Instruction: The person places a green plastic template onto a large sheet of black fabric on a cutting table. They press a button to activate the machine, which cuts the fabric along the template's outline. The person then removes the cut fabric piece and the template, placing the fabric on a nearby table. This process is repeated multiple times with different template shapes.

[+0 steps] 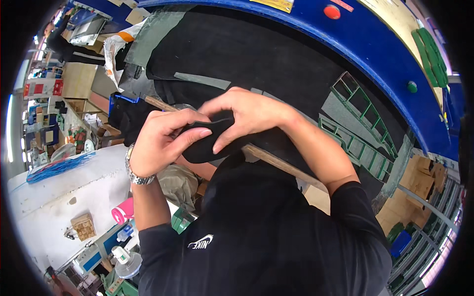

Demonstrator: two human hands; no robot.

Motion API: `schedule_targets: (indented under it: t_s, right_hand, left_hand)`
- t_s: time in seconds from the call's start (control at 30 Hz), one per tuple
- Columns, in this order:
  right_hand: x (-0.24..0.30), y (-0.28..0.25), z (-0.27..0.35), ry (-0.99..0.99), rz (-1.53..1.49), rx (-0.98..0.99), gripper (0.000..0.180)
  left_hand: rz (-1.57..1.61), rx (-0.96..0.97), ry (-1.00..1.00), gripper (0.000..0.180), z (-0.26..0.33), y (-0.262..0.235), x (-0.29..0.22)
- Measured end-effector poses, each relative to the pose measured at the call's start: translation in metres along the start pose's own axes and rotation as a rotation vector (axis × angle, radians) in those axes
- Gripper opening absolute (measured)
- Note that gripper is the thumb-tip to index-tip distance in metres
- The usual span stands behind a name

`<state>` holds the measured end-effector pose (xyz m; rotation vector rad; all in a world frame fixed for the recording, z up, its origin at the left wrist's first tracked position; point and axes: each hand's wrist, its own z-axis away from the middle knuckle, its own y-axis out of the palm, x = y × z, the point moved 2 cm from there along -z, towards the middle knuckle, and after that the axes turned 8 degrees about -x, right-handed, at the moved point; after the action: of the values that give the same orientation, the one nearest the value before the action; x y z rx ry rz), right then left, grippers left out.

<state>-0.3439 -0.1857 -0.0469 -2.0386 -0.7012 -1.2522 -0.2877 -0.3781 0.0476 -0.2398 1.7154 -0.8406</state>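
Note:
A thin, black, soft-looking piece of sheet material (196,151) with a rounded lower edge is held up in front of my chest. My left hand (159,140), with a metal watch at the wrist, pinches its upper edge between thumb and fingers. From the other side, my right hand (247,114) curls round the same piece, thumb pointing down and fingers over its top. Part of the piece is hidden behind the hands. Beyond them, a large black sheet (247,44) covers the bed of a blue machine.
Two green-edged metal frames (363,111) like cutting dies lie on the right of the black sheet. A blue machine beam (306,27) with a red button (332,12) arches across the far side. A wooden edge (286,165) runs before me. A white table (54,207) stands left.

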Motion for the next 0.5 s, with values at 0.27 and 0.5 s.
schedule_targets:
  t_s: [0.27,0.5]
  right_hand:
    - [-0.072,0.008,0.051,0.754,0.086,0.372,0.033]
    - [-0.082,-0.081,0.067,1.015,0.079,0.085,0.018]
  left_hand:
    - [0.400,-0.441,-0.321,0.015,0.102,-0.075,0.138]
    - [0.702,-0.507,-0.779,0.022,0.175,-0.017,0.234]
